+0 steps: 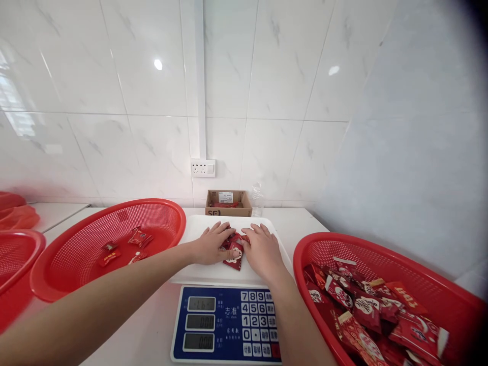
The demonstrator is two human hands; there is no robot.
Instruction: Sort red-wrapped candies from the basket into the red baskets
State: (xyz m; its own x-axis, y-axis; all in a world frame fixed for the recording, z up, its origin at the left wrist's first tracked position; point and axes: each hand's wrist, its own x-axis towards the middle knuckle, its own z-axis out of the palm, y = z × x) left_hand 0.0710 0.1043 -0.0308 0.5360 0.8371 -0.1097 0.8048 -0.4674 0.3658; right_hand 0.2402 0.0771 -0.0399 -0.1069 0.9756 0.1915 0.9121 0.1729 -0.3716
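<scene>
A small pile of red snack packets lies on the white weighing tray of a digital scale. From the left side my left hand is closed around part of the pile, its thumb across the pale label of the front packet. On the opposite side my right hand presses its thumb and fingers against the packets, so the pile is gripped between both hands. My palms and fingers partly hide the packets. In front of the tray sits the scale's blue keypad panel, partly covered by my right forearm.
A red basket full of similar packets stands at right. At left, another red basket holds several packets; a further red basket is at the edge. Behind the tray are a cardboard box, a clear plastic item and the tiled wall.
</scene>
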